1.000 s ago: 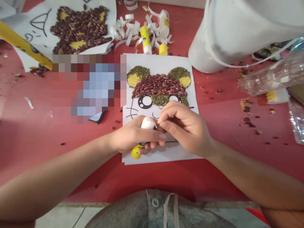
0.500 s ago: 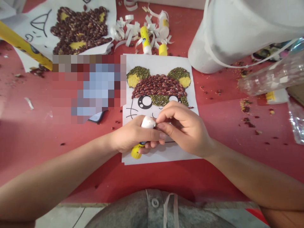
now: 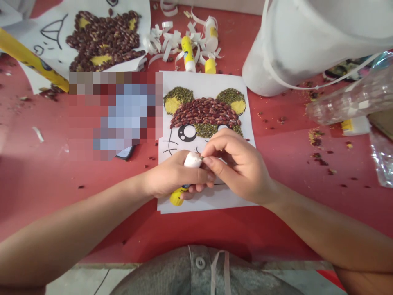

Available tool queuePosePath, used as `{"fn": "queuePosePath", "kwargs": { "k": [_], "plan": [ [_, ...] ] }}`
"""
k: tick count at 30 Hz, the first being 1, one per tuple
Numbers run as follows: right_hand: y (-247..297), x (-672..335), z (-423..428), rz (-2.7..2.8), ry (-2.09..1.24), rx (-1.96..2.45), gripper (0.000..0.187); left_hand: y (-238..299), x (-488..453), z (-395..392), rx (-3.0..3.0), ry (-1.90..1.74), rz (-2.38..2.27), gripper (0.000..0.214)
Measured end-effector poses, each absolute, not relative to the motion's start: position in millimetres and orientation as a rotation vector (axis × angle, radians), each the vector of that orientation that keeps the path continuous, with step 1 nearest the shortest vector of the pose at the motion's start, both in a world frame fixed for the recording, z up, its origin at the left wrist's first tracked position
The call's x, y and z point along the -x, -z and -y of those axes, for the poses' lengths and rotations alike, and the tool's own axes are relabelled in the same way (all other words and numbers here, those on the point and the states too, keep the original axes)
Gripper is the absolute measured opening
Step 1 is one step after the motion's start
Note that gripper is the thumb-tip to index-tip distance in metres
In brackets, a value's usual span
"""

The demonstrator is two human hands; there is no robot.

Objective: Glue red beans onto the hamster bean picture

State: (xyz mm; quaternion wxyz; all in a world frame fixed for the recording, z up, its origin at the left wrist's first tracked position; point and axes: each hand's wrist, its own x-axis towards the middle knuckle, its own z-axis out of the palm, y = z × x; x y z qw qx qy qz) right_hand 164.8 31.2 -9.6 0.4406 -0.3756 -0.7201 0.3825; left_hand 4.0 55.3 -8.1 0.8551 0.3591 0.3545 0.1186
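Note:
My left hand [image 3: 172, 174] is wrapped round a glue stick [image 3: 193, 159], its white end up by the thumb and its yellow end poking out below. At that white tip, my right hand [image 3: 236, 164] pinches a tiny dark-green bit between thumb and forefinger; it looks like a mung bean. Both hands are over a paper sheet [image 3: 205, 82] with a drawn animal face. Red beans [image 3: 208, 112] cover its forehead, green beans [image 3: 231, 96] fill the ears and the part between the eyes, and yellow grains [image 3: 172, 104] fill the inner ears. The hands hide the lower face.
A white bucket [image 3: 260, 61] and a clear plastic bottle [image 3: 340, 102] are at right. Another glue stick [image 3: 188, 51] lies among paper strips [image 3: 167, 43]. A second bean picture [image 3: 104, 37] lies back left, near a phone [image 3: 126, 152], partly blurred. Loose beans dot the red table [image 3: 123, 229].
Hardly anything differs. The white tip of the glue stick has shifted slightly right, against my right fingertips, where the green bit shows a little more plainly.

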Motion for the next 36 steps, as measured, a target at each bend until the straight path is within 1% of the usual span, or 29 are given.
{"fn": "queuePosePath", "kwargs": {
  "k": [12, 19, 26, 36],
  "plan": [
    [4.1, -169.4, -35.7, 1.841, -1.003, 0.993, 0.011, 7.0, -4.4, -56.7, -0.723, -0.228, -0.755, 0.008],
    [4.1, -168.1, -35.2, 1.905, -0.868, 0.991, 0.013, 6.8, -3.6, -55.3, -0.705, -0.214, -0.744, 0.008],
    [5.6, -168.5, -34.5, 1.925, -0.815, 0.958, 0.013, 7.0, -4.7, -57.5, -0.648, -0.225, -0.745, 0.01],
    [6.1, -166.3, -33.5, 1.81, -0.856, 0.982, 0.012, 5.2, -5.7, -58.4, -0.653, -0.233, -0.744, 0.009]
  ]
}}
